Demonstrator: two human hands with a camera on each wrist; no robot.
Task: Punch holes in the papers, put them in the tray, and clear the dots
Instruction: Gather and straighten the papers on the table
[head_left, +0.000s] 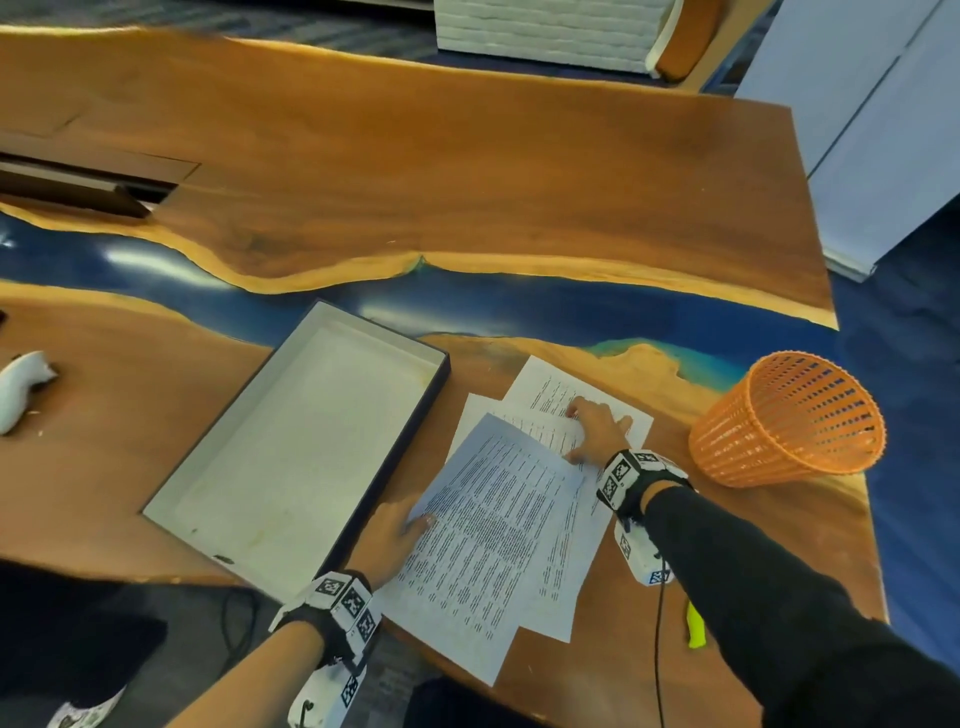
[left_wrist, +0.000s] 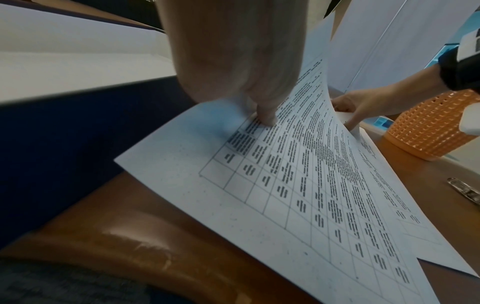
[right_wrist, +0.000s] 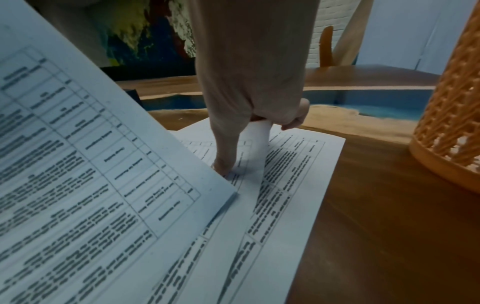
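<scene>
Several printed sheets (head_left: 545, 582) lie overlapped on the wooden table, right of the tray (head_left: 311, 441), a shallow white box with dark walls and nothing in it. My left hand (head_left: 400, 525) pinches the left edge of the top sheet (left_wrist: 311, 185), thumb on top, and that sheet is lifted and bowed. At the far end of the pile my right hand (head_left: 597, 428) presses one finger on a lower sheet (right_wrist: 293, 185). Its other fingers curl round a rolled-up paper edge (right_wrist: 259, 131). No punch shows clearly.
An orange mesh basket (head_left: 789, 421) stands just right of the papers, near the table's right edge. A white object (head_left: 23, 382) lies far left. A yellow-green item (head_left: 696, 631) sits by my right forearm. A small metal piece (left_wrist: 465, 190) lies right of the papers.
</scene>
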